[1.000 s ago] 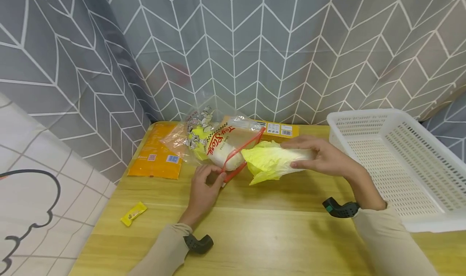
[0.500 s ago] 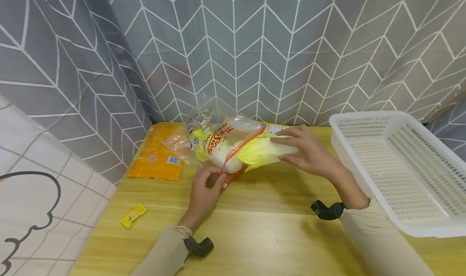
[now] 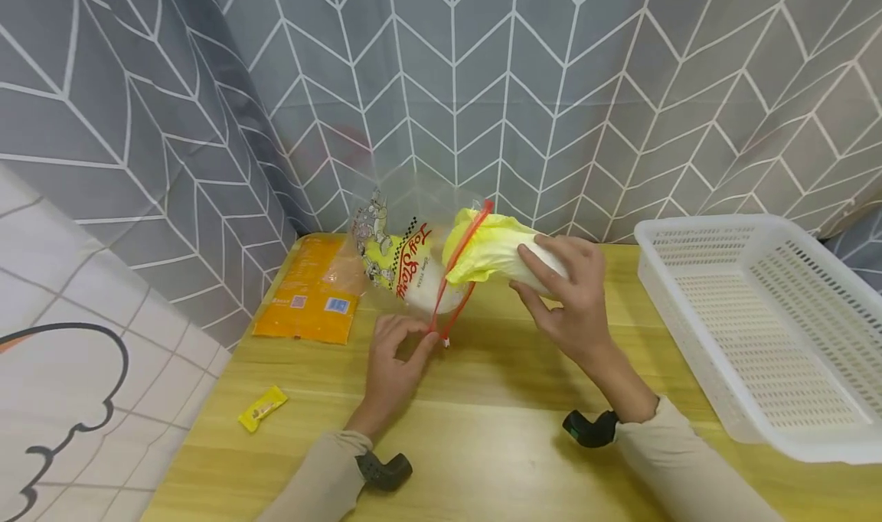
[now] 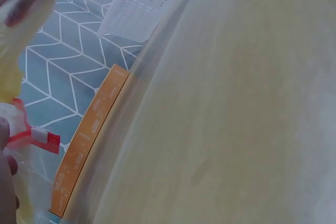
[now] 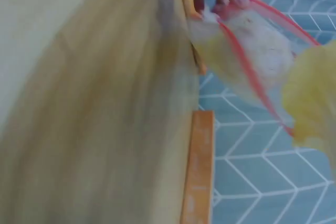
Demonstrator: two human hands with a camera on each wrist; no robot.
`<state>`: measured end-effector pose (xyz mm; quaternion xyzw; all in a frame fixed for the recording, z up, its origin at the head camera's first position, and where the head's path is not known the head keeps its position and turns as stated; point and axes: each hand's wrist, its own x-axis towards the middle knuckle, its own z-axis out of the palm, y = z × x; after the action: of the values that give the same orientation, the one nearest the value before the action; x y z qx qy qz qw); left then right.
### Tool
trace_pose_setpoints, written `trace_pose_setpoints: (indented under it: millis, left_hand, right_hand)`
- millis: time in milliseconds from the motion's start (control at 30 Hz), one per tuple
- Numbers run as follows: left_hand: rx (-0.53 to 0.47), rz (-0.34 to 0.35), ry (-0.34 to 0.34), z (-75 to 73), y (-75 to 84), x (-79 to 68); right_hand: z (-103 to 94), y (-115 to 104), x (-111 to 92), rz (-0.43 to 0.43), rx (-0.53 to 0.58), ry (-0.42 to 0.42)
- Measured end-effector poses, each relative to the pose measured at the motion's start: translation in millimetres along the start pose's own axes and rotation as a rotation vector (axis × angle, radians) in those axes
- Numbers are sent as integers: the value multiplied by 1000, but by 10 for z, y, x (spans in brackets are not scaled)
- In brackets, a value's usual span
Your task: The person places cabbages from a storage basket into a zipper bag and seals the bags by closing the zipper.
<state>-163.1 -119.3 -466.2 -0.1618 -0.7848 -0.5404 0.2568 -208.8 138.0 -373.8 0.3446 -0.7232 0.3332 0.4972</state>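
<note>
In the head view, my left hand (image 3: pixel 396 369) pinches the lower corner of a clear zip bag (image 3: pixel 413 277) by its red-edged mouth. A pale cabbage piece, white with yellow leaf, shows through the printed plastic. My right hand (image 3: pixel 572 292) grips a napa cabbage leaf (image 3: pixel 510 250) by its white stem end, fingers above and thumb below. The leaf's yellow frilly end lies at the bag's mouth, partly behind the red strip. In the right wrist view, the bag's two red edges (image 5: pixel 244 61) stand apart, with the yellow leaf end (image 5: pixel 310 93) beside them.
A white perforated basket (image 3: pixel 717 361) stands on the right of the wooden table (image 3: pixel 482 461). An orange packet (image 3: pixel 306 296) lies at the back left, and a small yellow wrapped packet (image 3: pixel 263 409) nearer. An orange box (image 4: pixel 89 145) shows along the table edge in the left wrist view.
The right hand has moved left with the napa cabbage leaf, bringing its leafy end to the bag's mouth. The bag's mouth has risen and shifted slightly. The left hand keeps its pinch.
</note>
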Motion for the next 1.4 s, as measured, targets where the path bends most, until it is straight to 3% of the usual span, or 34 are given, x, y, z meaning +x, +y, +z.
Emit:
trace_pose_setpoints:
  millis: [67, 167, 267, 400, 467, 533, 633, 800, 867, 933, 1033, 1133, 1233, 1400]
  left_hand:
    - [9, -29, 0, 6, -2, 1]
    - [22, -112, -11, 9, 6, 4]
    - [28, -185, -20, 2, 22, 13]
    - [12, -215, -9, -19, 49, 24]
    - [-4, -214, 3, -22, 55, 27]
    - [-28, -205, 16, -22, 53, 29]
    - [-58, -159, 40, -17, 25, 18]
    - [-110, -70, 36, -7, 26, -12]
    - [-124, -46, 19, 1, 43, -17]
    - [-107, -36, 5, 10, 51, -21]
    - [-36, -77, -1, 25, 42, -20]
    - [37, -144, 0, 31, 30, -6]
    - [49, -185, -3, 27, 34, 9]
    - [-7, -194, -10, 23, 38, 3]
  right_hand:
    - [47, -38, -60, 15, 4, 32]
    - [101, -68, -191, 107, 46, -34]
    - [125, -66, -314, 351, 126, -182]
    - [134, -39, -387, 742, 188, -334]
    - [129, -17, -397, 870, 194, -363]
    - [129, -2, -403, 938, 198, -345]
    - [156, 7, -425, 874, 204, -242]
    - [252, -91, -372, 543, 235, 32]
    - [292, -140, -324, 451, 240, 129]
    - [320, -175, -306, 401, 240, 168]
    - [342, -148, -379, 378, 262, 101]
    - [323, -112, -459, 422, 261, -64]
    - [286, -66, -495, 464, 218, -197]
    - [276, -28, -469, 382, 125, -253]
